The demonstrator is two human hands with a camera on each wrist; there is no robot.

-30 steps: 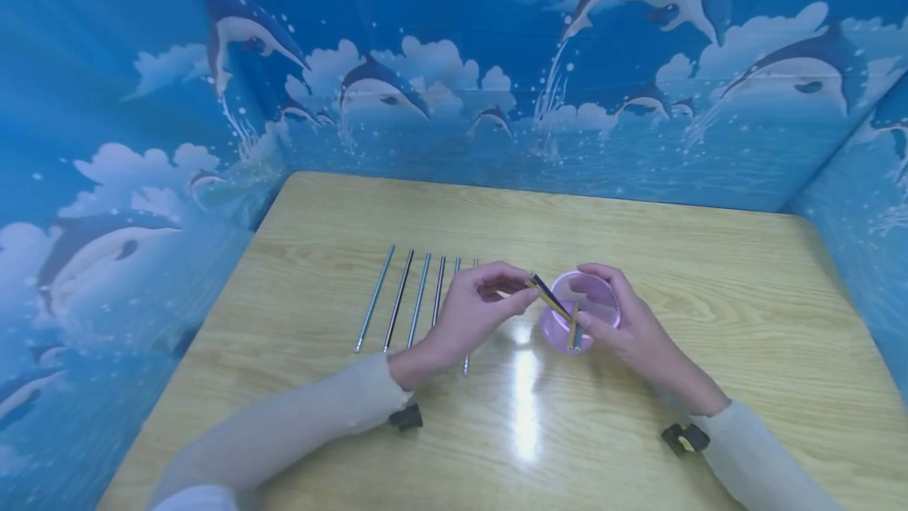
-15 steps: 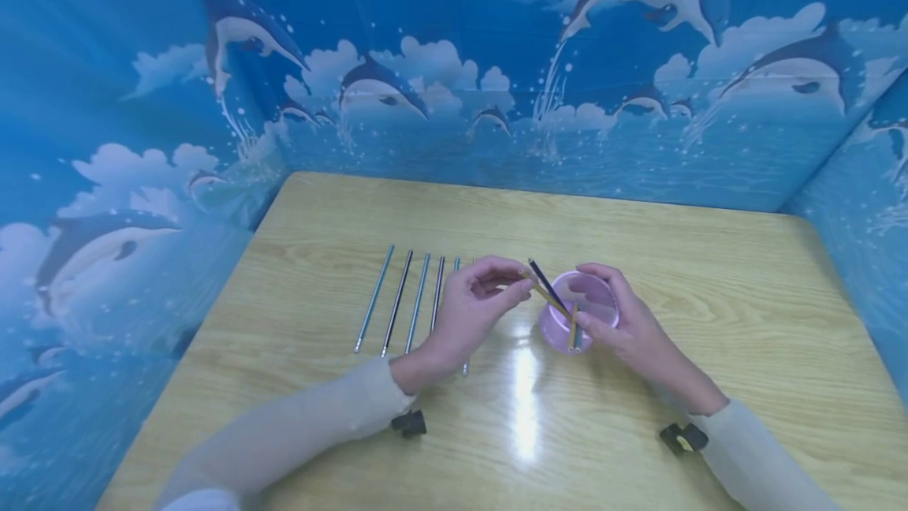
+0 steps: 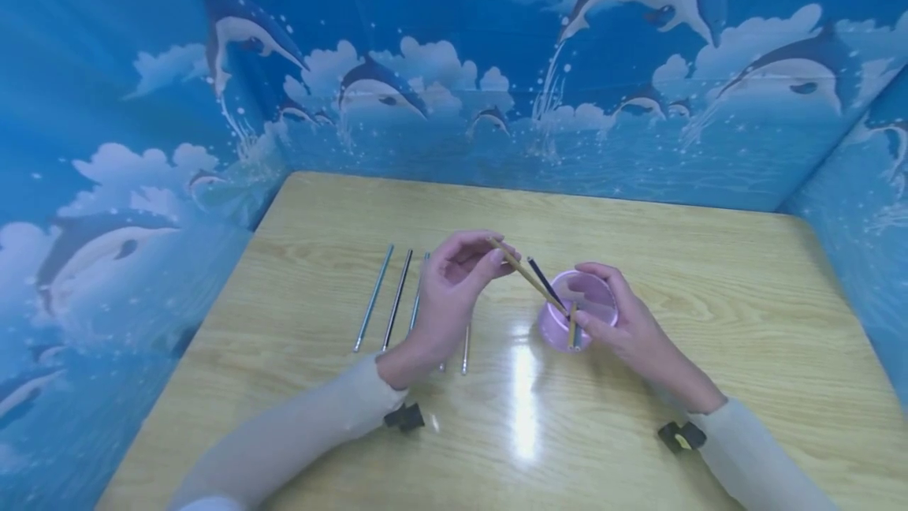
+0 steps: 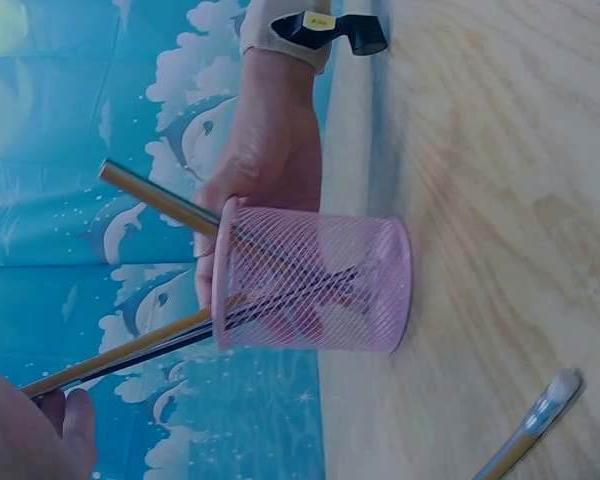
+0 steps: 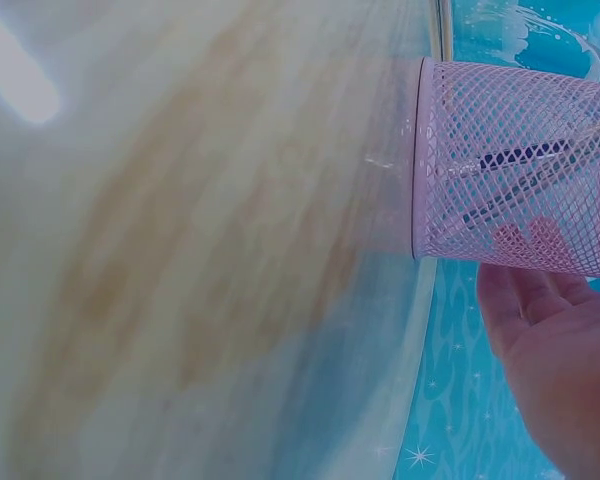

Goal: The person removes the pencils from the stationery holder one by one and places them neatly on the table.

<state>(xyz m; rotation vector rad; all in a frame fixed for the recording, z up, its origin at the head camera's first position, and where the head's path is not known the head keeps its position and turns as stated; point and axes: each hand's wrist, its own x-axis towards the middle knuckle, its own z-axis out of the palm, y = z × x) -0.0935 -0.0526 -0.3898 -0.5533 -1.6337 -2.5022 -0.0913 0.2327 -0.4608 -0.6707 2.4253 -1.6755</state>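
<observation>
Holding gold pencil (image 3: 525,273) in left grip (image 3: 454,282), cup (image 3: 552,331) in right grip (image 3: 634,330), right of frame centre. Best to steady cup, probably draw out lengthwise, clear of dark pencil (image 3: 541,276).

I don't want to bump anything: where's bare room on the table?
The table is bare behind the pencils, up to the dolphin curtain, and right of the right hand, beyond the sleeve. It's crowded around the pencils, left hand and cup.

From above, the head view looks forward and down at the table (image 3: 638,432); both wrist views, turned sideways and nearer, share the pink mesh cup (image 4: 345,243).
</observation>
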